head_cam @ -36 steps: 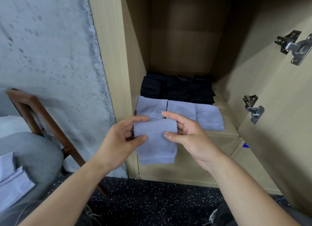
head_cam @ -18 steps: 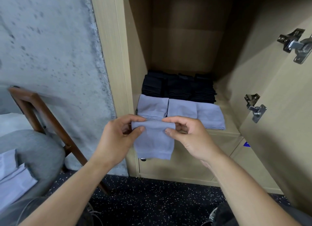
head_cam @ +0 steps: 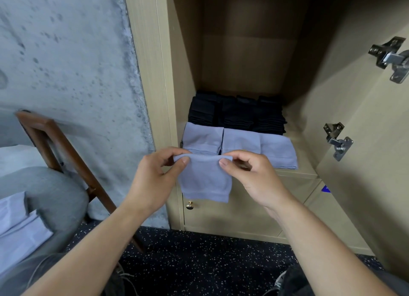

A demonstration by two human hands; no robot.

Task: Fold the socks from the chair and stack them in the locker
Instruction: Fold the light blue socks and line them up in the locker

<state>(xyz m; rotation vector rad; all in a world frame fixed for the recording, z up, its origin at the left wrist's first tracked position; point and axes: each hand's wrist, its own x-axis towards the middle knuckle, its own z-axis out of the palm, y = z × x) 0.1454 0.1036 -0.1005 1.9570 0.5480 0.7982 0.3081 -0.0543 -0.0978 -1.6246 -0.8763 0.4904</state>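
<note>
A folded light-blue sock (head_cam: 204, 180) hangs in front of the locker's lower door. My left hand (head_cam: 155, 180) pinches its upper left corner and my right hand (head_cam: 250, 176) pinches its upper right corner. Just behind it, on the locker shelf (head_cam: 305, 163), folded light-blue socks (head_cam: 241, 143) lie side by side in a front row. Stacks of dark socks (head_cam: 236, 115) fill the row behind them. More light-blue socks (head_cam: 20, 227) lie on the grey chair seat (head_cam: 51, 189) at the far left.
The locker door (head_cam: 376, 140) stands open on the right, with metal hinges (head_cam: 337, 140) on it. A lower cabinet door with a brass knob (head_cam: 189, 205) sits under the shelf. The wooden chair back (head_cam: 57, 145) leans by the concrete wall. Dark speckled floor lies below.
Both hands have lifted the folded sock a little toward the shelf, and their grip has moved to its top corners. The view has shifted slightly.
</note>
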